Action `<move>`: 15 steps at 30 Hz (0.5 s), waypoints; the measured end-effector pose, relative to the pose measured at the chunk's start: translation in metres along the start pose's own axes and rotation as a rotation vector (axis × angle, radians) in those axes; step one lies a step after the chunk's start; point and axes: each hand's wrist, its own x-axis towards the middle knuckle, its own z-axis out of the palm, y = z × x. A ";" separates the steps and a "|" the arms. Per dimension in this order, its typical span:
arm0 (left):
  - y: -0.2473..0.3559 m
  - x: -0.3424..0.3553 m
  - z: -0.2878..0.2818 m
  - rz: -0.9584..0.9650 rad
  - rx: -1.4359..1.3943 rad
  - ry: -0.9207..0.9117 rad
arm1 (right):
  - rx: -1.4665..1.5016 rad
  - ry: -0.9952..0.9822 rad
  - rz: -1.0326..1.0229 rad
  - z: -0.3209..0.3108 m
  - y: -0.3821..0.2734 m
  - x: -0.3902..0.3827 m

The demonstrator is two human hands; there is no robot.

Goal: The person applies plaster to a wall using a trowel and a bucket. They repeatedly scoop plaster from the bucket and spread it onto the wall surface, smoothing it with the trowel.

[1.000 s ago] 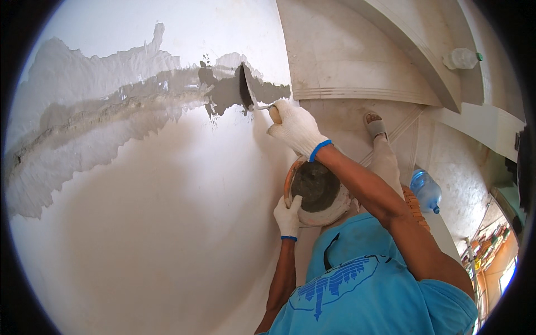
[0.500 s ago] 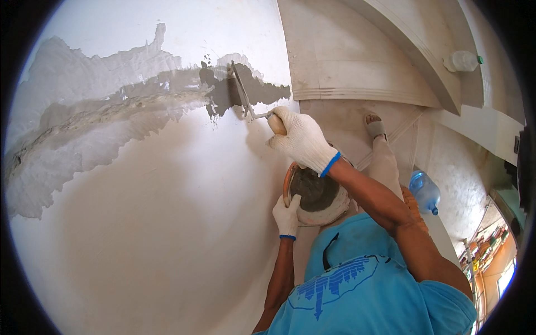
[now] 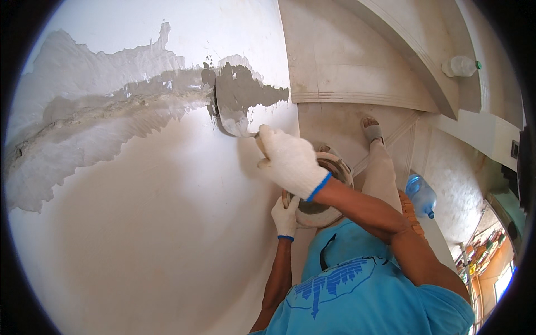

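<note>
My right hand, in a white glove, grips the handle of a metal trowel. The blade lies flat against the white wall, over a patch of wet grey plaster. A rough chipped channel runs leftward from the patch across the wall. My left hand, also gloved, holds the rim of a round pan of grey plaster below the right hand, close to my chest.
Pale stone stair steps lie below to the right, with my sandalled foot on one. A blue water bottle stands near my leg. A clear bottle rests on a ledge. Cluttered shelves show far right.
The trowel has turned from edge-on to flat against the wall and spread grey plaster. My right hand has slid down and right. The left hand and pan stay put.
</note>
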 end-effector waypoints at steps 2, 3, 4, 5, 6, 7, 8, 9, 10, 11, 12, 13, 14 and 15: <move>-0.001 0.000 -0.002 -0.012 0.012 0.002 | 0.008 0.006 -0.025 -0.014 0.012 -0.006; 0.001 0.000 -0.001 -0.018 0.019 0.002 | 0.011 0.010 -0.037 -0.020 0.015 -0.005; 0.003 -0.001 -0.001 -0.030 0.008 0.004 | 0.087 0.025 0.017 -0.023 0.016 -0.002; 0.006 -0.002 -0.001 -0.043 -0.004 0.008 | 0.089 0.047 0.022 -0.023 0.018 0.004; 0.009 -0.001 0.000 -0.052 -0.012 0.004 | 0.091 0.078 0.030 -0.022 0.020 0.013; 0.009 -0.002 0.000 -0.039 -0.002 0.007 | 0.095 0.105 0.038 -0.019 0.023 0.022; 0.010 -0.002 0.000 -0.026 0.008 0.010 | 0.077 0.117 0.035 -0.014 0.025 0.032; 0.009 -0.002 0.000 -0.014 0.020 0.013 | 0.070 0.121 0.024 -0.009 0.023 0.035; 0.007 -0.002 -0.001 -0.015 0.028 0.012 | 0.064 0.127 0.014 -0.004 0.020 0.038; 0.003 -0.001 -0.002 -0.015 0.038 0.011 | 0.057 0.134 0.004 0.000 0.016 0.041; 0.000 -0.001 -0.002 -0.019 0.043 0.012 | 0.013 0.082 0.021 0.007 0.011 0.038; 0.001 -0.002 -0.001 -0.022 0.028 0.012 | 0.022 0.046 0.010 0.005 0.004 0.027; 0.004 -0.004 -0.001 -0.025 0.013 0.011 | 0.032 0.010 -0.001 -0.001 -0.004 0.014; 0.007 -0.004 -0.001 -0.025 0.002 0.011 | 0.046 -0.024 -0.012 -0.004 -0.010 0.004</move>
